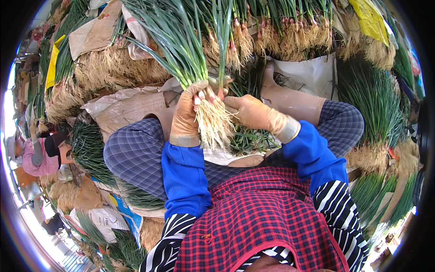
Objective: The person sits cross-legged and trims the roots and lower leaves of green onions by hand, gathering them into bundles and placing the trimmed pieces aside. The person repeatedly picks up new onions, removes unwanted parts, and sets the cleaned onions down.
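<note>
My left hand, in a tan rubber glove, is wrapped around a bunch of spring onions. Their green leaves point away from me, and the pinkish bulbs and pale stringy roots hang toward my lap. One stalk stands a little apart at the bunch's right side. My gloved right hand pinches at the bulb end of that stalk, beside the roots; its fingertips are partly hidden. Loose green leaves lie between my legs, under the hands.
Rows of spring onions with roots outward lie ahead. Another root-edged pile stands ahead left, under cardboard. Upright onions stand at right. A white sheet lies beyond my right boot. Another person sits far left.
</note>
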Tool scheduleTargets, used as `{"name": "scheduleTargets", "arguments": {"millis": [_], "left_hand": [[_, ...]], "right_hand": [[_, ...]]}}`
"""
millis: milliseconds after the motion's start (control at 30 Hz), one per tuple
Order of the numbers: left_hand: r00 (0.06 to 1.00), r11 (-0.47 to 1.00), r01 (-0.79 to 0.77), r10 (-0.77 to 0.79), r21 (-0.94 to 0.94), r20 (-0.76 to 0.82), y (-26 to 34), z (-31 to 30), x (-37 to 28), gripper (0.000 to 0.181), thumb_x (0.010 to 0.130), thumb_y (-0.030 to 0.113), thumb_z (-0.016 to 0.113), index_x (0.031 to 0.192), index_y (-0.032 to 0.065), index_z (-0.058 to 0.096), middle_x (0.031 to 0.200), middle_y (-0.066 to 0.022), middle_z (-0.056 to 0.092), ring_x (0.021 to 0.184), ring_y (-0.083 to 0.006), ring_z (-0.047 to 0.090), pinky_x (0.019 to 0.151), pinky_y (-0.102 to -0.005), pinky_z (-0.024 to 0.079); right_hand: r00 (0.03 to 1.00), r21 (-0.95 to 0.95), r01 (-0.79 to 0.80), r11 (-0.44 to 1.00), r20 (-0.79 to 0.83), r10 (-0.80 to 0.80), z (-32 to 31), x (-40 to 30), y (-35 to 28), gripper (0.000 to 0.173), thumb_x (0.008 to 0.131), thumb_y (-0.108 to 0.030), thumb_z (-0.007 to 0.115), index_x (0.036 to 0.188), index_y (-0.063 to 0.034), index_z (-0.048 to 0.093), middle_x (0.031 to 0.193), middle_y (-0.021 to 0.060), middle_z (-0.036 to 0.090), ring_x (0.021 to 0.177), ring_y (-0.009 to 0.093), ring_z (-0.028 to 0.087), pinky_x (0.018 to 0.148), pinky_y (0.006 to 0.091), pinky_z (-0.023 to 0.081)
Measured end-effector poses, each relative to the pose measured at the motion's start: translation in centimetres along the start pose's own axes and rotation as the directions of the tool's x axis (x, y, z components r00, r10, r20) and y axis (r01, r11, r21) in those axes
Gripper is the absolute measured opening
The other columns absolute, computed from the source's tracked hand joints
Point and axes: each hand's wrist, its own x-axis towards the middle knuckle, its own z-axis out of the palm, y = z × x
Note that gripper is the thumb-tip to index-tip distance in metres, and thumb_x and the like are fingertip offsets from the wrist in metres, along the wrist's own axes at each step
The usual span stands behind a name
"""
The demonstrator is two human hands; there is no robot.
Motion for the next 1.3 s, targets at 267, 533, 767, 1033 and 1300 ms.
{"name": "scheduleTargets", "arguments": {"millis": [267, 533, 767, 1033, 1300], "left_hand": [[0.999, 0.997, -0.04, 0.041, 0.069, -0.018, -1.2, -2.5, 1.0, 0.016, 0.08, 0.013, 0.059, 0.083, -0.002, 0.061, 0.076, -0.0148, 0.064, 0.064, -0.0222, 0.061, 0.06, -0.0323, 0.053], [0.995, 0.995, -0.096, 0.096, 0.002, 0.0, -1.3, -3.2, 1.7, 0.015, 0.081, 0.013, 0.059, 0.075, -0.0006, 0.059, 0.065, -0.0117, 0.061, 0.058, -0.0233, 0.06, 0.054, -0.0342, 0.053], [0.973, 0.968, 0.002, 0.056, -0.249, 0.223, -0.6, -4.4, 1.6, 0.018, 0.084, 0.016, 0.055, 0.092, 0.0003, 0.06, 0.096, -0.0153, 0.063, 0.085, -0.0282, 0.062, 0.079, -0.0468, 0.051], [0.961, 0.986, -0.048, 0.09, -0.162, 0.262, 0.0, -2.8, 1.2, 0.025, 0.083, 0.018, 0.057, 0.094, -0.0046, 0.06, 0.103, -0.0218, 0.061, 0.084, -0.0313, 0.063, 0.075, -0.0441, 0.055], [0.96, 0.985, -0.091, 0.126, -0.146, 0.252, 0.1, -3.7, 1.3, 0.026, 0.083, 0.018, 0.055, 0.099, -0.0027, 0.06, 0.125, -0.0202, 0.051, 0.112, -0.0356, 0.051, 0.08, -0.05, 0.053]], "right_hand": [[0.835, 0.458, -0.455, 0.764, -0.078, 0.544, -1.6, 5.6, 2.5, 0.037, 0.084, -0.038, 0.057, 0.089, -0.0009, 0.061, 0.073, 0.0123, 0.064, 0.068, 0.022, 0.063, 0.064, 0.0343, 0.048], [0.679, 0.705, -0.329, 0.628, -0.285, 0.676, 1.1, 6.8, 0.4, 0.019, 0.09, -0.02, 0.05, 0.084, -0.0034, 0.058, 0.062, 0.0114, 0.058, 0.053, 0.026, 0.056, 0.047, 0.0347, 0.043], [0.739, 0.847, -0.387, 0.365, 0.048, 0.672, 0.9, 4.4, 5.2, 0.027, 0.094, -0.021, 0.042, 0.083, -0.0025, 0.058, 0.062, 0.0044, 0.057, 0.044, 0.01, 0.048, 0.038, 0.0247, 0.035], [0.814, 0.78, -0.475, 0.408, 0.214, 0.54, -3.8, 3.5, -1.6, 0.034, 0.089, -0.034, 0.056, 0.101, -0.0031, 0.06, 0.061, -0.0005, 0.055, 0.044, 0.006, 0.044, 0.039, 0.0212, 0.035], [0.684, 0.715, -0.281, 0.64, -0.319, 0.656, -1.6, 3.9, 4.6, 0.012, 0.084, -0.013, 0.06, 0.084, -0.0008, 0.063, 0.069, 0.0058, 0.063, 0.059, 0.015, 0.056, 0.053, 0.0253, 0.043]]}}
